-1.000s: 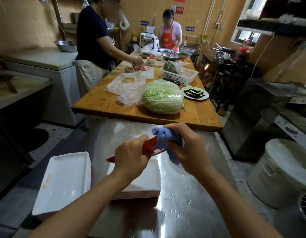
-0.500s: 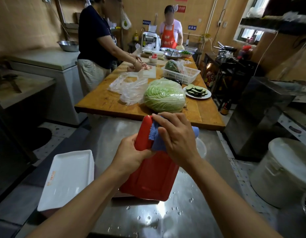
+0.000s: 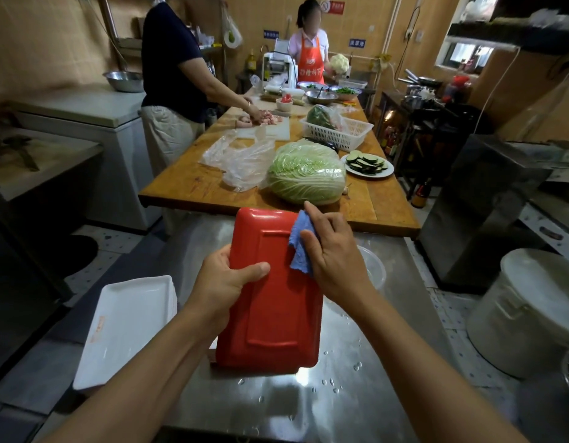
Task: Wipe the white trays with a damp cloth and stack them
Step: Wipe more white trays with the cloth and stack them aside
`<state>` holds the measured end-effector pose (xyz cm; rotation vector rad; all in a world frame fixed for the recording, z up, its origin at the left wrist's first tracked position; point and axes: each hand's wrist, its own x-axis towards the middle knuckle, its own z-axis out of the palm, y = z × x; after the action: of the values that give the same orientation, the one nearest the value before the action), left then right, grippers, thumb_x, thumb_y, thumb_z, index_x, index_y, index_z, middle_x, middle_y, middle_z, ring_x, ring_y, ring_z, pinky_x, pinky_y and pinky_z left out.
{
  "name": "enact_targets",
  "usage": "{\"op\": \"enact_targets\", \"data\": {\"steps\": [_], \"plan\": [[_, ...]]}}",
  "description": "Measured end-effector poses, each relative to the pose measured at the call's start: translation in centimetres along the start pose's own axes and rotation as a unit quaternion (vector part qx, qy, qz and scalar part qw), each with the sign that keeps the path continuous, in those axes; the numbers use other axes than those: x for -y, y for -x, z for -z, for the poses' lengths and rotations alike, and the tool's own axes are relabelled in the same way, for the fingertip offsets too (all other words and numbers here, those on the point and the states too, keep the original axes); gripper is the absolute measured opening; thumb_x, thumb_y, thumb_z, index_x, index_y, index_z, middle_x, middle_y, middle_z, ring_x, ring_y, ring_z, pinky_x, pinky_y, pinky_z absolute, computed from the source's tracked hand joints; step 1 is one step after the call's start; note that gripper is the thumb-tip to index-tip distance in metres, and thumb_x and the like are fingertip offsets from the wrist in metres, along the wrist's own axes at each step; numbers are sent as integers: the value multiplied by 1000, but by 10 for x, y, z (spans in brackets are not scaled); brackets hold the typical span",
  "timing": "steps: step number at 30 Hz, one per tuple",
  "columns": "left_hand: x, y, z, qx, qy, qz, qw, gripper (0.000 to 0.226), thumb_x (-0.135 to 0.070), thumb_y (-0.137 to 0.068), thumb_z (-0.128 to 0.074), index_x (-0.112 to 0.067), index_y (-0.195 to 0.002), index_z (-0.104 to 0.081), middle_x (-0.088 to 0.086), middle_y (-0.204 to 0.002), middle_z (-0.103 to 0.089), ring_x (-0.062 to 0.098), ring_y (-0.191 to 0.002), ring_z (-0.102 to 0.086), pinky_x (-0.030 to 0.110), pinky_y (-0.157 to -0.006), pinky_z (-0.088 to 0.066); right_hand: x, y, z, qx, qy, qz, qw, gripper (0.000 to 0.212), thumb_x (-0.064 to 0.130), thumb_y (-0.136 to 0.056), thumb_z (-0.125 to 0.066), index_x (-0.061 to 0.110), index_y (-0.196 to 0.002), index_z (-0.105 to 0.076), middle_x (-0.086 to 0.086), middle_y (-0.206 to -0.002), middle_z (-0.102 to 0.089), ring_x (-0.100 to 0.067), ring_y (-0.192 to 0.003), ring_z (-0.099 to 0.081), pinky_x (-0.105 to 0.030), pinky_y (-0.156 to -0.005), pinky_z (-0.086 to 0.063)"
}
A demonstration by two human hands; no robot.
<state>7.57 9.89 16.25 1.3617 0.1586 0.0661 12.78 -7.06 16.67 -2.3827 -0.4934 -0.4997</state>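
Observation:
I hold a tray (image 3: 273, 318) with its red underside facing me, tilted up above the steel table (image 3: 308, 404). My left hand (image 3: 227, 279) grips its left edge, thumb across the red surface. My right hand (image 3: 335, 262) presses a blue cloth (image 3: 300, 246) against the tray's upper right part. A stack of white rectangular trays (image 3: 129, 327) sits at the table's left edge. The second stack seen earlier is hidden behind the red tray.
A clear bowl (image 3: 374, 266) sits behind my right hand. Water drops dot the steel. Beyond lies a wooden table (image 3: 193, 187) with a cabbage (image 3: 307, 175), plastic bag, basket and plate of slices; two people work there. A white bucket (image 3: 529, 311) stands right.
The tray turned from edge-on to its red underside facing me and dropped lower. My right hand moved with the cloth from the tray's edge onto the red surface.

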Motion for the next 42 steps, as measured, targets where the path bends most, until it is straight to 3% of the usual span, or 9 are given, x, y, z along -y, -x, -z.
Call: {"op": "enact_targets", "data": {"steps": [4,11,14,19,22,27,33,38,42], "plan": [[-2,-10,-9,-43,105,36,993,23,8,-76,-63,-8,-92,-64,5,-67,-72,16,-55,-67,26,-49,-54,10,13,-14,3,-79,-40,996,58,36,-99,-37,40,-144,-1,-1,-112,-31,-16,-91,-46,-24,-75,-39],[-2,-25,-15,-115,178,42,976,21,7,-77,-64,-9,-90,-62,1,-59,-70,14,-51,-66,27,-45,-53,8,50,-17,21,-17,-67,997,65,42,-95,-38,54,-132,14,2,-107,-30,-19,-93,-47,-39,-80,-48],[-1,-28,-19,-140,202,33,969,19,6,-78,-64,-11,-86,-61,-1,-57,-69,12,-50,-66,28,-44,-54,1,54,-6,38,-117,-122,985,67,36,-90,-52,56,-139,-12,4,-108,-41,-14,-90,-55,-37,-72,-54],[13,-27,-26,-98,165,47,980,18,-5,-84,-63,-10,-102,-60,9,-86,-70,17,-68,-68,33,-61,-57,-6,40,14,-9,-292,-203,935,54,21,-62,-75,45,-104,-51,6,-90,-63,-12,-69,-66,-32,-57,-57],[13,-27,-17,-36,100,73,992,33,-15,-81,-68,-10,-112,-57,13,-107,-67,18,-78,-69,31,-64,-56,-6,37,20,-22,-269,-194,943,56,22,-52,-74,42,-99,-51,5,-89,-62,-13,-70,-66,-31,-57,-57],[-15,-39,7,-37,-170,-58,983,108,-35,-53,-87,-22,-142,-28,-1,-128,-49,16,-113,-52,38,-97,-43,-14,38,38,36,-246,-136,959,56,5,-61,-78,37,-99,-52,-2,-94,-62,-19,-71,-66,-35,-57,-56],[-45,-49,12,181,-242,-69,951,55,-25,-55,-83,-18,-106,-63,5,-96,-72,28,-93,-68,42,-83,-56,-26,31,68,124,-259,-104,952,57,-3,-64,-76,32,-103,-54,-10,-99,-66,-29,-80,-68,-51,-65,-56],[-34,-42,3,179,-140,-41,973,54,-12,-56,-78,-13,-108,-62,3,-87,-71,20,-81,-69,30,-68,-57,-29,21,70,114,-136,-42,983,57,16,-78,-72,35,-127,-51,2,-123,-54,-12,-107,-56,-31,-84,-54],[-25,-37,-6,155,-104,-32,982,63,-3,-51,-83,-5,-109,-60,9,-86,-68,17,-72,-67,27,-62,-57,-12,10,47,56,45,64,995,56,32,-88,-59,30,-141,-40,-5,-115,-53,-20,-104,-48,-37,-87,-42]]}}
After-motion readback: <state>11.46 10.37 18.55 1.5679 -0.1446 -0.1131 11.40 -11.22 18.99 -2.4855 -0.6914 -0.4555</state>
